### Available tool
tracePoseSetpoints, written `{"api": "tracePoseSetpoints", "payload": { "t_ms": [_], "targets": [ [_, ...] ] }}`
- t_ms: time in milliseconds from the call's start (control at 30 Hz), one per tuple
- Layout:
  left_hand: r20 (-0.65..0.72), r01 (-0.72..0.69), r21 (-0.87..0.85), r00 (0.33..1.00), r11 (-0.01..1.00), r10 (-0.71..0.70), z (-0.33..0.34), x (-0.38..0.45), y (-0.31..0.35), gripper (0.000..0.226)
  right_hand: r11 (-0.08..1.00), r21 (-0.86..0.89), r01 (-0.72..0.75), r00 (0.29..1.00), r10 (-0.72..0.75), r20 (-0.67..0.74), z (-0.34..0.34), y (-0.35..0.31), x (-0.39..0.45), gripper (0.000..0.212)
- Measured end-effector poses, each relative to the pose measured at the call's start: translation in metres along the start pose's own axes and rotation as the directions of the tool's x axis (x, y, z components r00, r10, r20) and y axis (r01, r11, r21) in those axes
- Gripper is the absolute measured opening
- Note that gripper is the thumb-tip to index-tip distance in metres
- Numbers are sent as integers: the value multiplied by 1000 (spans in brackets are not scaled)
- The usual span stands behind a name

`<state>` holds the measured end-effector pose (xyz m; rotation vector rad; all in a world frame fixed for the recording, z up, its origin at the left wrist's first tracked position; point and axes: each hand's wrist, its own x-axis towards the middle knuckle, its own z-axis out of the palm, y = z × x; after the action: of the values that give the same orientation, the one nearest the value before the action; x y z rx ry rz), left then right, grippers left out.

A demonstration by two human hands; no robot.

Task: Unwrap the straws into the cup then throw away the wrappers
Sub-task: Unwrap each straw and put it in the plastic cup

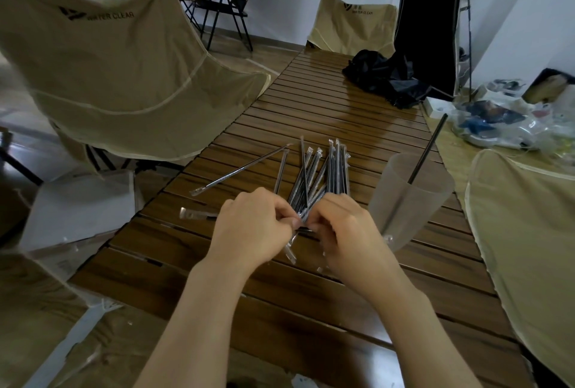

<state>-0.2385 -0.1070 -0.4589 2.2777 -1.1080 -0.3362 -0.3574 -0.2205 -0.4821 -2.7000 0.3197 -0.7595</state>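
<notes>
A pile of several black straws in clear wrappers (320,174) lies on the slatted wooden table (342,113). My left hand (252,229) and my right hand (345,232) meet at the pile's near end, and both pinch the end of one wrapped straw (303,225) between fingertips. A frosted plastic cup (410,197) stands to the right of my hands with one black straw (429,148) leaning in it. Two wrapped straws (239,169) lie apart to the left of the pile. A short piece of clear wrapper (196,214) lies left of my left hand.
Beige folding chairs stand at the left (118,60), far end (354,23) and right (529,232). A black cloth bundle (385,76) sits on the table's far right. A grey box (81,204) and plastic bags (504,120) lie on the floor.
</notes>
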Motion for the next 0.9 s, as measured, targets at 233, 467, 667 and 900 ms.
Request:
{"api": "tracePoseSetpoints", "payload": {
  "t_ms": [233,467,667,900],
  "targets": [
    [-29,129,-29,991,991,-130,0,1,-8,8,990,-92,-109,986,97,-133,-12,-4,4,11],
    [-132,230,-56,963,972,-235,-5,1,-22,6,925,-128,-357,890,379,256,-16,10,4,8],
    [-108,183,-58,976,981,-189,2,2,-19,6,898,-154,-413,795,438,420,-6,19,0,20],
    [-57,161,-33,985,986,-163,3,1,-19,8,889,-168,-425,866,454,211,-7,13,-2,10]
  ]
}}
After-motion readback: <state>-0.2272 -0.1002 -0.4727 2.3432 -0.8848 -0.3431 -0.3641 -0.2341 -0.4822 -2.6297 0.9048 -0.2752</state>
